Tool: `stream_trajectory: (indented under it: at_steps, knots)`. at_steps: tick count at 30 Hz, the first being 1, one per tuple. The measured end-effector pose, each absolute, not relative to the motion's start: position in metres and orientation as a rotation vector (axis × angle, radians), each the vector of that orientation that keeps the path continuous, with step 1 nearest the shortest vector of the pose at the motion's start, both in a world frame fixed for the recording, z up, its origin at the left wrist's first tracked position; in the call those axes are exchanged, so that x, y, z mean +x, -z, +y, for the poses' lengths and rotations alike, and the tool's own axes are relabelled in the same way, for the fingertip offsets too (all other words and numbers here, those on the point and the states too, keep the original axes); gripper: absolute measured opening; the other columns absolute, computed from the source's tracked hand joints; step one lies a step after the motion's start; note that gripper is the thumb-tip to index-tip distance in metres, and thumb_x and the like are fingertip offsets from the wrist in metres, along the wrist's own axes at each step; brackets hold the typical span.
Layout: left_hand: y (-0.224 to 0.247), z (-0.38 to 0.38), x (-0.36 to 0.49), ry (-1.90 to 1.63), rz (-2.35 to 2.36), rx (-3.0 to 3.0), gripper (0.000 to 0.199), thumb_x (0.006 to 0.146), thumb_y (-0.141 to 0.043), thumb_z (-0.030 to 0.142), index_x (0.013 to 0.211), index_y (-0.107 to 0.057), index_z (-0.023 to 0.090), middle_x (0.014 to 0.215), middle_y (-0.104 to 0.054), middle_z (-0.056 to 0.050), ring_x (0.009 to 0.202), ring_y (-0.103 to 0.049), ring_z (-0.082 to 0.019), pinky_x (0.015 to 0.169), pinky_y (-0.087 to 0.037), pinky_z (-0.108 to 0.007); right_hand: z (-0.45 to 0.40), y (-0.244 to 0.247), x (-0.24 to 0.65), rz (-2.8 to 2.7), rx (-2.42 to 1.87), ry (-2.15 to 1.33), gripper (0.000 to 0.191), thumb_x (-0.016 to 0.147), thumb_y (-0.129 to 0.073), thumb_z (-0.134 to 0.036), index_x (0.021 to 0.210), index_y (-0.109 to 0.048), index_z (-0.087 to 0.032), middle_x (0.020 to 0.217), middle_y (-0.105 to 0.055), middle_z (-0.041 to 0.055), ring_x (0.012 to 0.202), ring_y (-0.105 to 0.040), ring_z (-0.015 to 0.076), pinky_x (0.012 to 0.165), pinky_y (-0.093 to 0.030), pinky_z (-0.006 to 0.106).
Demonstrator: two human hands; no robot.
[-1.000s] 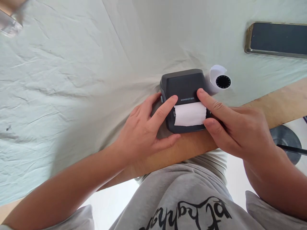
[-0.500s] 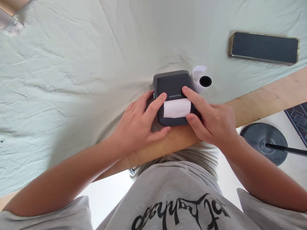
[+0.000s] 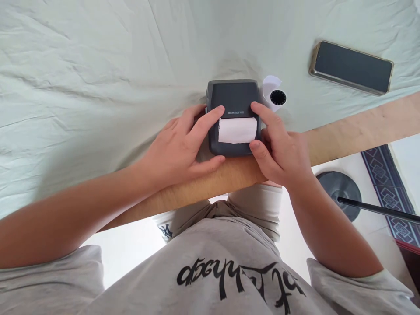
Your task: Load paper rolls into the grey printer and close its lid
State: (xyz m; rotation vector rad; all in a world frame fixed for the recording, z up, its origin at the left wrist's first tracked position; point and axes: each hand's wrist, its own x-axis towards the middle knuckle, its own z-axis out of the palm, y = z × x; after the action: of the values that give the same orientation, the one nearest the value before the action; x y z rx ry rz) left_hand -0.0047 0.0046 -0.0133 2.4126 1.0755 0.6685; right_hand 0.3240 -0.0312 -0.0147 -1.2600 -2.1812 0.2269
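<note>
Black plastic NIIMBOT printer [image 3: 233, 97] sat flat right in front of me, between my two hands, with its paper-feed end pointing at my belly and the logo reading right way up from my side. Its long axis ran pretty much straight away from me, so it sat a bit skewed to the wooden table edge [image 3: 354, 129], which cut across at a slant. A short white paper strip [image 3: 237, 130] lay out over the near half.

My left hand [image 3: 175, 148] was spread wide, forefinger resting on the lid left of the logo, thumb down by the near edge. Right hand [image 3: 287, 153] had thumb and forefinger well apart too, both on the printer's right side; the other fingers were partly hidden, so can't tell if they were pressing on it.

Room-wise: the near end came right up to the bare wood, so tight there. A white paper roll [image 3: 269, 89] stood just beside the far right corner, a phone [image 3: 352, 68] well off past it. Wrinkled pale cloth [image 3: 98, 78] stretched away to the left and beyond.
</note>
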Motion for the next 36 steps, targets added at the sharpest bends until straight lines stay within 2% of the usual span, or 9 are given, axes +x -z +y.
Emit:
stream_trajectory:
  at_steps: [4,8,12,15,17,23,30,34,36]
  knots:
    - [0.008,0.003,-0.003,-0.645,1.111,2.398,0.107,0.118,-0.068,0.099,0.194,-0.057,0.025,0.185,-0.069,-0.018,0.165,-0.075,-0.049,0.138,-0.066,-0.066,-0.040,0.018,0.312,-2.033,-1.291,-0.264,0.062,0.130,-0.056,-0.062,0.178,-0.059,-0.023,0.072,-0.054,-0.0067,0.053,-0.043,0.0125,0.057,-0.029,0.029]
    - [0.006,0.002,-0.007,-0.612,1.083,2.410,0.105,0.118,-0.067,0.098,0.195,-0.056,0.028,0.187,-0.068,-0.016,0.168,-0.074,-0.049,0.141,-0.064,-0.066,-0.040,0.008,0.308,-2.011,-1.242,-0.327,0.028,0.126,-0.064,-0.051,0.134,-0.062,-0.025,0.077,-0.060,-0.0067,0.054,-0.043,0.0098,0.053,-0.030,0.028]
    - [0.008,0.003,-0.010,-0.647,1.054,2.410,0.106,0.118,-0.068,0.098,0.198,-0.052,0.031,0.188,-0.067,-0.018,0.169,-0.073,-0.050,0.141,-0.063,-0.071,-0.034,-0.009,0.314,-2.084,-1.187,-0.392,0.028,0.119,-0.072,-0.044,0.107,-0.056,-0.025,0.073,-0.056,-0.0062,0.055,-0.043,0.0083,0.052,-0.031,0.026]
    - [0.012,0.008,-0.010,-0.590,0.952,2.497,0.123,0.115,-0.066,0.104,0.205,-0.041,0.022,0.191,-0.061,-0.028,0.168,-0.071,-0.056,0.136,-0.063,-0.079,-0.033,-0.010,0.313,-2.087,-1.253,-0.341,0.033,0.123,-0.064,-0.050,0.102,-0.055,-0.025,0.071,-0.047,-0.0042,0.057,-0.035,0.0095,0.054,-0.025,0.030]
    - [0.015,0.012,-0.010,-0.501,0.932,2.508,0.129,0.116,-0.067,0.101,0.208,-0.031,0.019,0.196,-0.054,-0.031,0.175,-0.064,-0.058,0.140,-0.058,-0.082,-0.034,-0.006,0.312,-2.069,-1.311,-0.276,0.038,0.126,-0.057,-0.055,0.102,-0.055,-0.026,0.071,-0.042,-0.0031,0.058,-0.031,0.0107,0.056,-0.023,0.032]
    - [0.017,0.015,-0.007,-0.470,0.948,2.468,0.131,0.115,-0.066,0.105,0.205,-0.036,0.015,0.198,-0.052,-0.034,0.176,-0.064,-0.059,0.144,-0.055,-0.080,-0.038,0.003,0.313,-2.063,-1.350,-0.340,0.039,0.126,-0.058,-0.059,0.105,-0.057,-0.026,0.075,-0.043,-0.0019,0.063,-0.033,0.0133,0.062,-0.032,0.034]
    - [0.019,0.016,-0.004,-0.464,0.937,2.465,0.134,0.113,-0.068,0.104,0.206,-0.035,0.013,0.197,-0.053,-0.032,0.171,-0.068,-0.057,0.140,-0.059,-0.080,-0.037,0.009,0.313,-2.033,-1.328,-0.213,0.031,0.123,-0.058,-0.050,0.103,-0.055,-0.027,0.075,-0.038,-0.0027,0.063,-0.027,0.0147,0.062,-0.030,0.035]
    - [0.018,0.010,0.000,-0.550,1.015,2.381,0.128,0.107,-0.080,0.100,0.202,-0.048,0.021,0.194,-0.060,-0.028,0.166,-0.073,-0.055,0.142,-0.059,-0.078,-0.034,0.002,0.315,-2.088,-1.280,-0.274,0.023,0.120,-0.062,-0.041,0.104,-0.052,-0.027,0.077,-0.046,-0.0027,0.063,-0.032,0.0147,0.062,-0.033,0.035]
    - [0.016,0.006,0.001,-0.600,1.035,2.388,0.119,0.109,-0.078,0.096,0.202,-0.051,0.027,0.194,-0.062,-0.025,0.170,-0.072,-0.055,0.143,-0.060,-0.078,-0.032,-0.007,0.317,-2.128,-1.205,-0.316,0.022,0.117,-0.066,-0.035,0.103,-0.052,-0.027,0.075,-0.048,-0.0040,0.059,-0.036,0.0132,0.059,-0.032,0.033]
